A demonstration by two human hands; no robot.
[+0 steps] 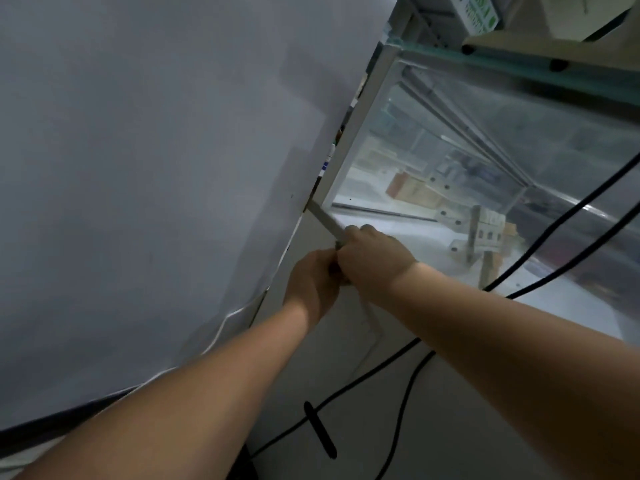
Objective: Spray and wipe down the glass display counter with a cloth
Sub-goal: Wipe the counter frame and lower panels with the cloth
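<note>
Your left hand [311, 282] and right hand [374, 258] meet at the lower left corner of the glass display counter [485, 150], knuckles touching, just where the short bottom bar of its white frame [360, 126] runs down to them. Both hands have their fingers curled tight, but what they hold is hidden between them, so you cannot tell whether either one grips anything. A pale strip [370, 317] trails down just below the hands, too blurred to say if it is the cloth. The counter stands to the right against a grey wall [138, 168], its glass side hazy, with small boxes [415, 192] dimly seen inside. Two black cables [554, 230] cross in front of the glass and pass behind your right forearm. A thin white cable [225, 323] follows the foot of the wall, and a green-and-white box [481, 12] sits on the counter's top.
</note>
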